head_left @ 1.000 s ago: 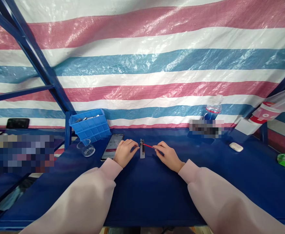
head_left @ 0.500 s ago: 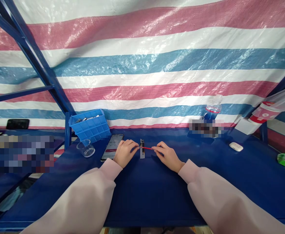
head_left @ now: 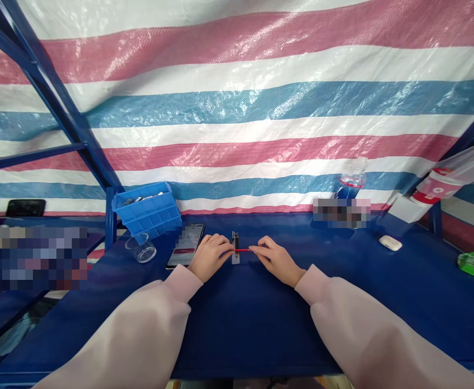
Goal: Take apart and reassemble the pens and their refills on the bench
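Slim red stick above a narrow grey strip
The stick is straight and roughly level, spanning crosswise between the fingertips of the left hand and right hand; whether it touches the strip cannot be told. The strip lies flat, lengthwise away from the person, on the blue table, with thin dark rods along its far part

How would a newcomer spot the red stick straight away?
Find the blue table below the striped sheet. On it, look between the left hand and the right hand. The red stick bridges them, its bright colour and sideways lie setting it apart from the dark sticks it crosses.
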Tool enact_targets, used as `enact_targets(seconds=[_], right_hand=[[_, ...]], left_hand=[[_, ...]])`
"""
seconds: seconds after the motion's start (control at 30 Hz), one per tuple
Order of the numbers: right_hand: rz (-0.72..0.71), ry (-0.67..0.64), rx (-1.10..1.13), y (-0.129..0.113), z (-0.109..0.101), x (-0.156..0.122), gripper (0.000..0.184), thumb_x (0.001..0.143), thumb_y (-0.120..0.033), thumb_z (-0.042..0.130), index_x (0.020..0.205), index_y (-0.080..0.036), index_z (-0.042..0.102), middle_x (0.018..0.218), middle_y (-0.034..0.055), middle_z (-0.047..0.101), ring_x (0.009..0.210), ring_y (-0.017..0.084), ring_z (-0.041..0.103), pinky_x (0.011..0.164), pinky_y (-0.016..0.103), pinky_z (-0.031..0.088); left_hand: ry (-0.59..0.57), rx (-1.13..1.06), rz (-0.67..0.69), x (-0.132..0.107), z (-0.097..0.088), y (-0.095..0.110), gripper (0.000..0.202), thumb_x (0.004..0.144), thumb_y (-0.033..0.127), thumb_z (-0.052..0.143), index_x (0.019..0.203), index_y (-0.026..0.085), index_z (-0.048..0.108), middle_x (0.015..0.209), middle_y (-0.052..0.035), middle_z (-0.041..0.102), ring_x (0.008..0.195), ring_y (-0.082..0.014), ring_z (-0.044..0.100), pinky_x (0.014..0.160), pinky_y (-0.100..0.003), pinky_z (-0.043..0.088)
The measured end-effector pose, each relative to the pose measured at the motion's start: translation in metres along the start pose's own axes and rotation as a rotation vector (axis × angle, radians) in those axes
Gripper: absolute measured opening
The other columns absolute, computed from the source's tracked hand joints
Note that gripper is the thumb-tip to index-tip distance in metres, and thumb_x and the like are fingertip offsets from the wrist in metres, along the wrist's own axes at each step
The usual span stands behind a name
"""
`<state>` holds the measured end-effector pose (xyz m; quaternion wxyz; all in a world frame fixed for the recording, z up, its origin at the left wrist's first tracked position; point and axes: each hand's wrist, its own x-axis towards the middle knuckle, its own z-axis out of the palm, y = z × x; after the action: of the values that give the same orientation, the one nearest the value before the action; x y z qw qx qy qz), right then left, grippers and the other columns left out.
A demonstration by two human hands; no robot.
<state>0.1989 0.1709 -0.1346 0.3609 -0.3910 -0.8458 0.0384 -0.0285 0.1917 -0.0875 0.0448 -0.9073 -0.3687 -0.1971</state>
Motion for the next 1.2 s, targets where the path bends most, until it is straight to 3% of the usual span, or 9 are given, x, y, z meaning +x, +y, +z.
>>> enact_targets(seconds=[0.17,0.27,0.37,0.47,0.57,0.77,1.0,1.1,1.2], right_hand=[[0.007,-0.009,0.123,-0.003,-0.001,0.002,0.029,0.093,-0.027,0.035,0.109,-0.023,0.058,0.092,0.0053,0.052,0.075,0.013,0.055,0.070,0.025,0.048],[0.056,0.047,0.217,-0.007,-0.003,0.004,0.026,0.092,-0.029,0.037,0.103,-0.022,0.059,0.089,0.0051,0.054,0.076,0.013,0.055,0.073,0.026,0.048],[0.118,0.121,0.264,-0.009,-0.004,0.004,0.025,0.091,-0.033,0.038,0.098,-0.021,0.059,0.085,0.0044,0.057,0.074,0.013,0.055,0.071,0.026,0.047],[0.183,0.115,0.294,-0.009,-0.004,0.002,0.025,0.091,-0.037,0.039,0.096,-0.020,0.057,0.076,0.0016,0.058,0.063,0.011,0.054,0.062,0.023,0.045],[0.194,0.059,0.306,-0.009,-0.004,0.001,0.026,0.091,-0.039,0.037,0.093,-0.020,0.055,0.069,-0.0005,0.057,0.056,0.010,0.052,0.056,0.021,0.042],[0.021,-0.063,0.197,-0.012,-0.008,0.003,0.027,0.093,-0.037,0.035,0.090,-0.020,0.056,0.074,0.0008,0.061,0.058,0.010,0.054,0.058,0.021,0.039],[-0.022,-0.085,0.199,-0.015,-0.007,0.003,0.027,0.092,-0.038,0.037,0.091,-0.020,0.057,0.069,0.0003,0.061,0.056,0.011,0.054,0.056,0.022,0.038],[0.052,-0.086,0.277,-0.018,-0.011,0.004,0.026,0.091,-0.039,0.039,0.091,-0.020,0.057,0.068,-0.0010,0.060,0.054,0.009,0.051,0.056,0.021,0.038],[0.156,-0.063,0.318,-0.018,-0.014,0.005,0.026,0.091,-0.037,0.038,0.091,-0.020,0.057,0.069,-0.0011,0.060,0.053,0.009,0.050,0.055,0.020,0.039]], left_hand=[[0.096,0.017,-0.018,-0.001,0.000,0.000,0.018,0.087,0.029,0.046,0.087,0.022,0.063,0.092,-0.0031,0.060,0.085,-0.0159,0.052,0.075,-0.030,0.034],[0.254,-0.026,-0.138,-0.001,0.003,-0.001,0.025,0.081,0.036,0.055,0.100,0.021,0.058,0.106,-0.0061,0.057,0.094,-0.0192,0.052,0.081,-0.033,0.037],[0.325,-0.180,-0.242,-0.001,0.006,-0.004,0.033,0.075,0.041,0.060,0.099,0.020,0.057,0.104,-0.0066,0.057,0.087,-0.0179,0.054,0.079,-0.032,0.041],[0.262,-0.377,-0.296,0.001,0.006,-0.004,0.027,0.075,0.042,0.060,0.090,0.020,0.061,0.093,-0.0047,0.060,0.077,-0.0151,0.055,0.069,-0.027,0.044],[0.144,-0.542,-0.312,0.003,0.001,0.003,0.026,0.077,0.041,0.057,0.091,0.021,0.065,0.093,-0.0047,0.063,0.082,-0.0160,0.056,0.064,-0.025,0.043],[-0.053,-0.795,-0.289,0.005,-0.005,0.017,0.030,0.080,0.043,0.053,0.092,0.021,0.069,0.095,-0.0055,0.066,0.081,-0.0170,0.057,0.062,-0.025,0.043],[-0.059,-1.028,-0.358,0.009,-0.004,0.023,0.031,0.078,0.042,0.056,0.084,0.015,0.069,0.088,-0.0061,0.067,0.081,-0.0170,0.058,0.073,-0.027,0.046],[-0.048,-1.026,-0.481,0.016,-0.012,0.019,0.035,0.077,0.047,0.053,0.077,0.014,0.064,0.073,-0.0041,0.063,0.060,-0.0108,0.054,0.051,-0.020,0.042],[-0.103,-1.019,-0.660,0.020,-0.022,0.008,0.037,0.075,0.051,0.051,0.069,0.015,0.054,0.057,0.0013,0.052,0.043,-0.0057,0.041,0.035,-0.016,0.024]])
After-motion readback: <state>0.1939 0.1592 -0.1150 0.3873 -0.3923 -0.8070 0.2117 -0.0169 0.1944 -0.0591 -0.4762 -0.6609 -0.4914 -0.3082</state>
